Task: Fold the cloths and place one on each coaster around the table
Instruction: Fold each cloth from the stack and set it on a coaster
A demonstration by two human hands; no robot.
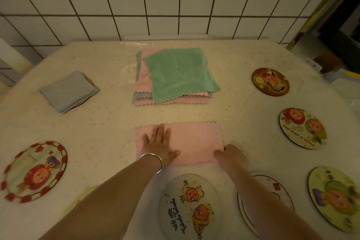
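A pink cloth (194,140), folded once into a rectangle, lies flat on the table in front of me. My left hand (158,143) presses flat on its left part with straight fingers. At the cloth's near right corner, my right hand (230,155) pinches the edge. A stack of unfolded cloths (175,78), green on top of pink and grey ones, sits in the table's middle. A folded grey cloth (67,90) covers a coaster at the far left. Several round cartoon coasters ring the table: one at the left (34,171), one just before me (190,206), others on the right (303,127).
The table (97,132) has a pale dotted cover. A white tiled wall (155,2) rises behind its far edge. Dark clutter stands beyond the table's right corner (341,31). My right forearm crosses another coaster (272,191) at the near right.
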